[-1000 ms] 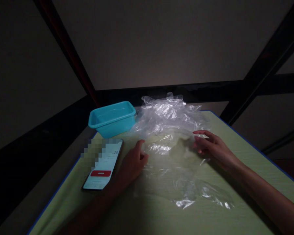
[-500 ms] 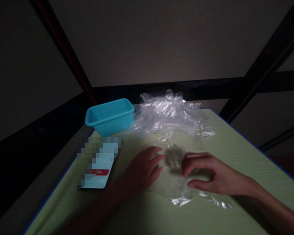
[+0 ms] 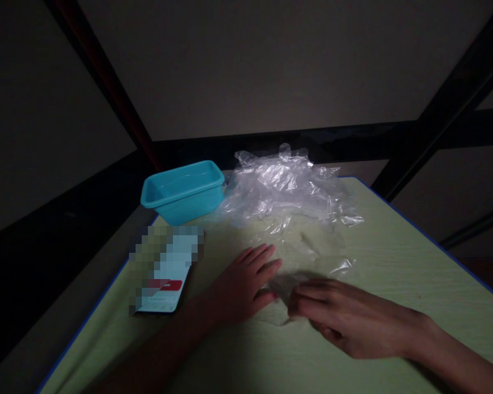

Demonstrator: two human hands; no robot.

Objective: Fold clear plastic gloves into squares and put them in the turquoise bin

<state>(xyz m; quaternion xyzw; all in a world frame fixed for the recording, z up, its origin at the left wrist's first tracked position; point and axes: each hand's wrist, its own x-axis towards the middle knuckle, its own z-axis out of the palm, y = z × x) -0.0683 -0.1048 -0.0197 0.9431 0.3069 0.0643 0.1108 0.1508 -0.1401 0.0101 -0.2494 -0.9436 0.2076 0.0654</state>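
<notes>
My left hand point(image 3: 248, 284) lies flat with fingers stretched out on the left part of a clear, thin plastic glove point(image 3: 282, 284) spread on the table. To its right, my right hand point(image 3: 340, 317) has its fingers curled together and pressed down on the same plastic, pinching it; the fingertips are partly hidden. Part of the clear film shows beyond the right hand's knuckles. Farther back lies a crumpled heap of clear disposable plastic gloves point(image 3: 287, 186), with rounded finger ends sticking up at its far edge.
A turquoise plastic basket point(image 3: 193, 205) stands at the table's back left. In front of it lies a phone point(image 3: 168, 273) with its screen lit and partly pixelated. The pale green table point(image 3: 398, 246) has a blue edge and meets a dark-trimmed wall point(image 3: 271, 71) at the back.
My right hand has moved down and slightly left, its fingers closing onto the plastic glove. My left hand has flattened, fingers straighter. The plastic near the right hand has shifted.
</notes>
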